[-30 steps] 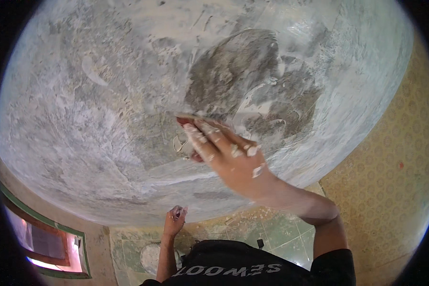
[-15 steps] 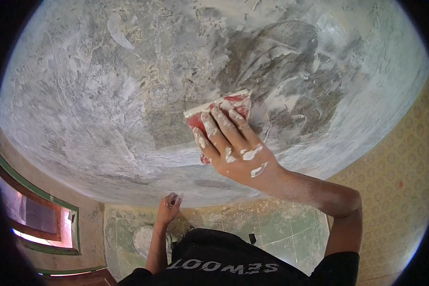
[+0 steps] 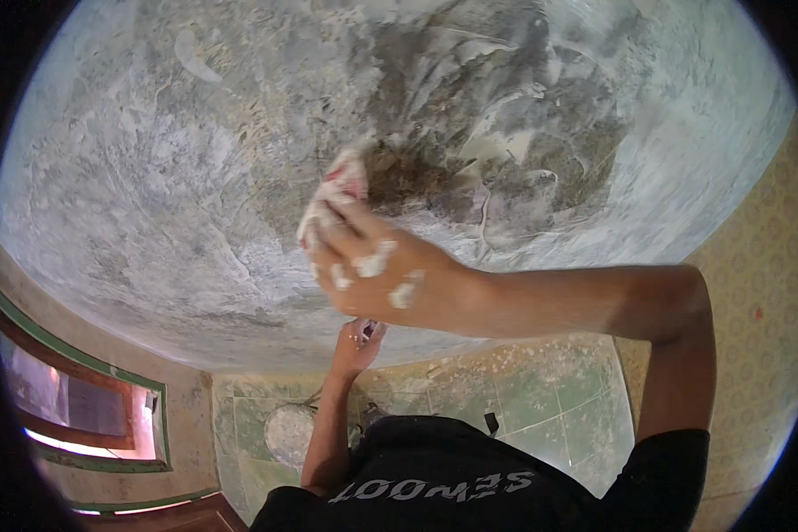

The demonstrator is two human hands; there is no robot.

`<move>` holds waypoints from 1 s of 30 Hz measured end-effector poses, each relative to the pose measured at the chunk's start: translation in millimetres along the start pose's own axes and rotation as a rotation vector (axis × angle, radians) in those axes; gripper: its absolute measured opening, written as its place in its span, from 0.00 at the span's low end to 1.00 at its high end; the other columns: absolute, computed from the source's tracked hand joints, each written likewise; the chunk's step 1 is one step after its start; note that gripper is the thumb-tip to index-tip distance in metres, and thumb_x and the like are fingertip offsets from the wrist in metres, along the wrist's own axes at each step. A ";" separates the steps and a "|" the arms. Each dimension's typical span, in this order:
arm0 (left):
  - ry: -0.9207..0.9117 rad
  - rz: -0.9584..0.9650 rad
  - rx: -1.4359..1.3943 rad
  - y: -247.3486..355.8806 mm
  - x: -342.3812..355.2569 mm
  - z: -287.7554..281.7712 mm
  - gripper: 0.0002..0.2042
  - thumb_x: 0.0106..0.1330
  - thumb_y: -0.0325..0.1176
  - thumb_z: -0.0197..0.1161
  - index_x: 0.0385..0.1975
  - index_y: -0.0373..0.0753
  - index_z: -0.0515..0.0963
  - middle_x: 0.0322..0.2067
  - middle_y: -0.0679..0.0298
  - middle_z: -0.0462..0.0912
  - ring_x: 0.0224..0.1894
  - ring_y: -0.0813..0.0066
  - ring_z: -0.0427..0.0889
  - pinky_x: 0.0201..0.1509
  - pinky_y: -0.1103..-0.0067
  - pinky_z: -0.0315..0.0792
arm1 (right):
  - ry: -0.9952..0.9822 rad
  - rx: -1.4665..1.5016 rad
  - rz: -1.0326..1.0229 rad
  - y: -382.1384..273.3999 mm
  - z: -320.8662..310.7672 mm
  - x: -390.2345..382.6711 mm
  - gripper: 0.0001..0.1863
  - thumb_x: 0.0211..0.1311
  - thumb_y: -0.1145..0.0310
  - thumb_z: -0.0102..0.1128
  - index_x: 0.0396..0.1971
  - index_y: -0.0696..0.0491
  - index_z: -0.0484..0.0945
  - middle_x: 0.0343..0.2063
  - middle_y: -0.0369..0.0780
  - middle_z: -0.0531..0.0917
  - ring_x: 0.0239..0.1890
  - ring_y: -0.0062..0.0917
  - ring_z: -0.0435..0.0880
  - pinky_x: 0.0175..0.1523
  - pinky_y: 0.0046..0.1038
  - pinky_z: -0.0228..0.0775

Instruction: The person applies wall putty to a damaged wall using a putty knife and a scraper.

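Observation:
My right hand [image 3: 377, 270], streaked with white putty, grips a red putty spreader [image 3: 349, 182] coated in white. The spreader is turned edge-on and somewhat blurred, held at the grey, patchy wall [image 3: 239, 177]; whether it touches the surface I cannot tell. Just below, my left hand [image 3: 355, 350] is closed, white specks on its fingers. Something small shows at its fingertips, too little to name, partly behind my right hand. Wet-looking white ridges and a darker patch [image 3: 576, 133] mark the wall right of the spreader.
A round, white-smeared container [image 3: 290, 434] stands on the green tiled floor [image 3: 532, 399], beside my left forearm. At the lower left is a window with a brown and green frame [image 3: 157, 426]. A yellow patterned surface [image 3: 754, 355] runs along the right side.
My right hand has moved left and turned the spreader from a broad slant to nearly upright. My left hand has risen and shifted right, close under it. The view has shifted slightly.

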State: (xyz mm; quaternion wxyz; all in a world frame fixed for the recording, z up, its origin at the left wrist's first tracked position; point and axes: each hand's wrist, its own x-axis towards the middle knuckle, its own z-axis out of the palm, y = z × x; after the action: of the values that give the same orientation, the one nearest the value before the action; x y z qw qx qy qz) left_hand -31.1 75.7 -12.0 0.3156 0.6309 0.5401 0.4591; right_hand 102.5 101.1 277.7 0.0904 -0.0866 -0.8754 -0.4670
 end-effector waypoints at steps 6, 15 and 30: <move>-0.007 -0.091 -0.032 10.1 -27.8 3.7 0.13 0.66 0.37 0.62 0.30 0.30 0.75 0.19 0.56 0.74 0.21 0.74 0.69 0.27 0.74 0.68 | -0.334 0.234 -0.237 -4.4 49.0 -44.4 0.19 0.55 0.64 0.59 0.42 0.62 0.82 0.51 0.47 0.80 0.61 0.41 0.73 0.72 0.42 0.53; 0.022 -0.402 0.147 -64.6 -120.2 -39.3 0.14 0.67 0.38 0.61 0.29 0.30 0.76 0.19 0.56 0.76 0.22 0.74 0.73 0.28 0.74 0.68 | -0.282 -0.123 -0.036 42.6 40.0 -172.0 0.19 0.57 0.66 0.59 0.47 0.59 0.79 0.55 0.48 0.76 0.63 0.39 0.71 0.70 0.39 0.61; -0.026 -0.412 0.142 -40.3 -89.4 -28.2 0.14 0.69 0.38 0.58 0.29 0.32 0.75 0.19 0.58 0.77 0.21 0.72 0.76 0.29 0.74 0.69 | 1.368 1.662 1.726 -19.1 62.7 -201.8 0.17 0.67 0.74 0.56 0.55 0.59 0.73 0.43 0.39 0.79 0.46 0.26 0.79 0.47 0.26 0.75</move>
State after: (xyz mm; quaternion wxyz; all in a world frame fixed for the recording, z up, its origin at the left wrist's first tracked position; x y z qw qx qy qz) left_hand -72.4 -5.1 -58.6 0.3643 0.5337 0.6844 0.3378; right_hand 288.5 129.3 179.8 0.7813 -0.2734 -0.3456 0.4422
